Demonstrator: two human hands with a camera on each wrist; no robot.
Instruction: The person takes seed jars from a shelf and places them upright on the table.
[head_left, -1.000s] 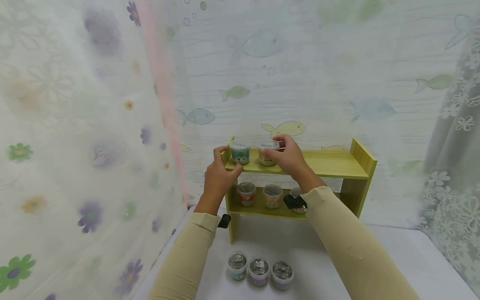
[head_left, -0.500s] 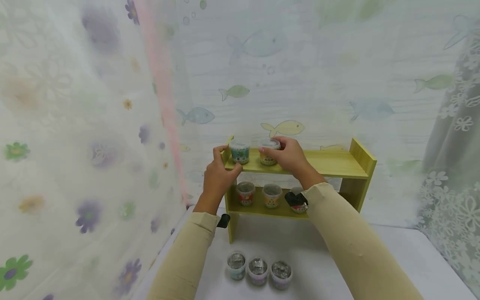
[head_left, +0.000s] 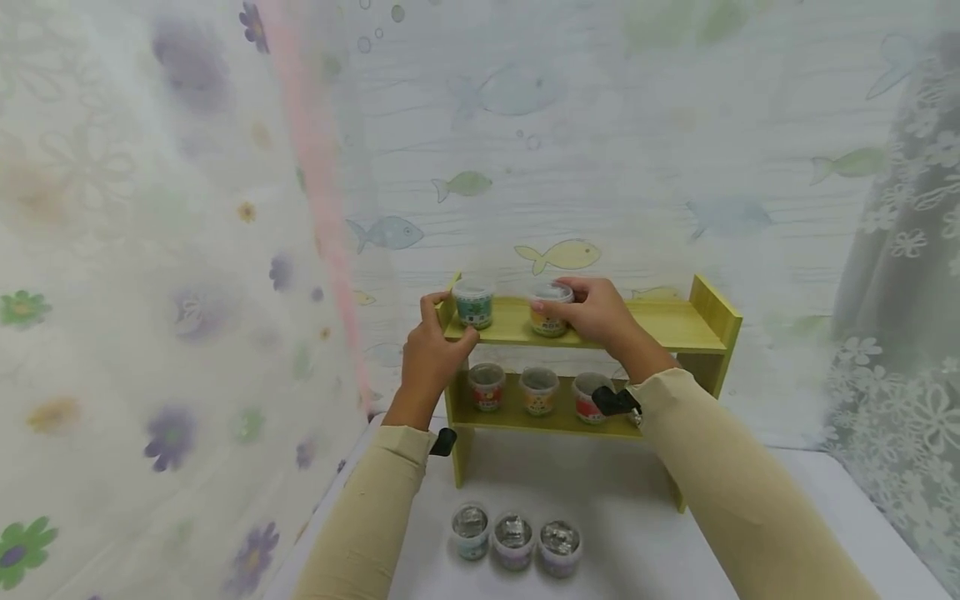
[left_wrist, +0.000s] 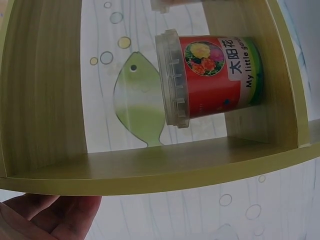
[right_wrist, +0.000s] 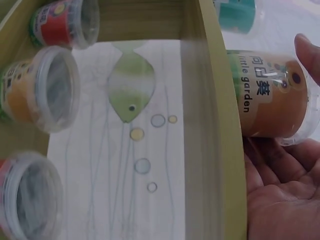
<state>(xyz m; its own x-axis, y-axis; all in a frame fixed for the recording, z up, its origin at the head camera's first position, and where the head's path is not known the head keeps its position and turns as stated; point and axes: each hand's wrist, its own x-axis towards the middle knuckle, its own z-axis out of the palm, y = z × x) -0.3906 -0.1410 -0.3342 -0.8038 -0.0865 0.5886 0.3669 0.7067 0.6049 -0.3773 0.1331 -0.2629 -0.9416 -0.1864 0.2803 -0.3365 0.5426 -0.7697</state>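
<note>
Orange tub [head_left: 550,322], pinched in the right hand [head_left: 600,312] near the front edge of the shelf [head_left: 667,331]

It is upright at the centre of the head view, right thumb in front and fingers behind; whether its base bears on the top board I cannot tell. If it does not, a loose pinch could drop or tip it, and a pull too far forward could send it onto the row of tubs [head_left: 539,400] below. At left of centre, the left hand [head_left: 435,354] grips the shelf's end with bent fingers and thumb, close to the green tub [head_left: 473,308]; a slip there could nudge that tub. The black wrist strap [head_left: 617,400] hangs in front of a red tub [head_left: 587,408], so a dipping arm might knock it.
</note>
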